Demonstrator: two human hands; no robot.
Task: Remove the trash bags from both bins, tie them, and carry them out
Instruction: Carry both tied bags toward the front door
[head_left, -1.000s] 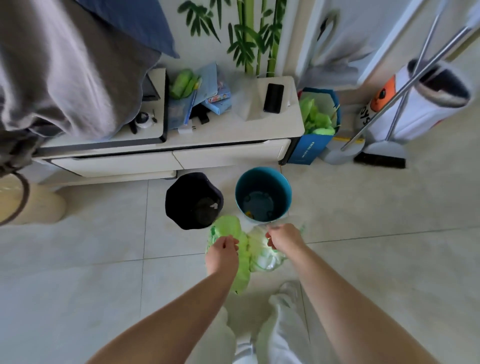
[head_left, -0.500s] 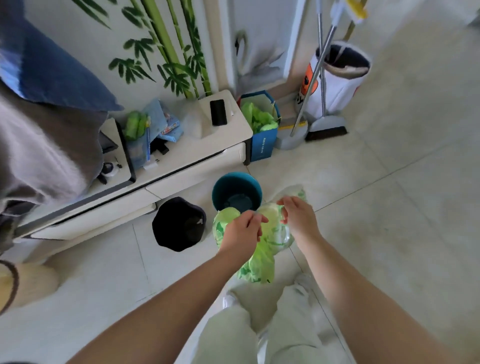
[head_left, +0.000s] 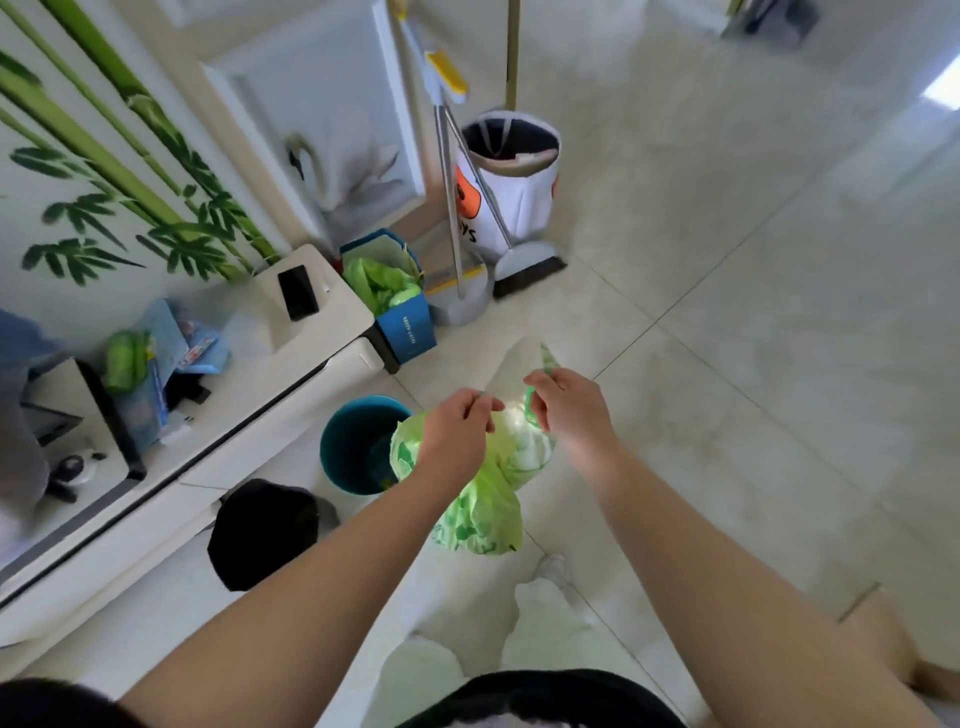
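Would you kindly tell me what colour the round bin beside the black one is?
Teal blue, seen in the head view.

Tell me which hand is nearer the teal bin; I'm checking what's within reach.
Left. The left hand holds the green trash bag right beside the teal bin; the right hand grips the bag's far side.

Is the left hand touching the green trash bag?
Touching. The head view shows the left hand pinching the top of the green trash bag, which hangs below it.
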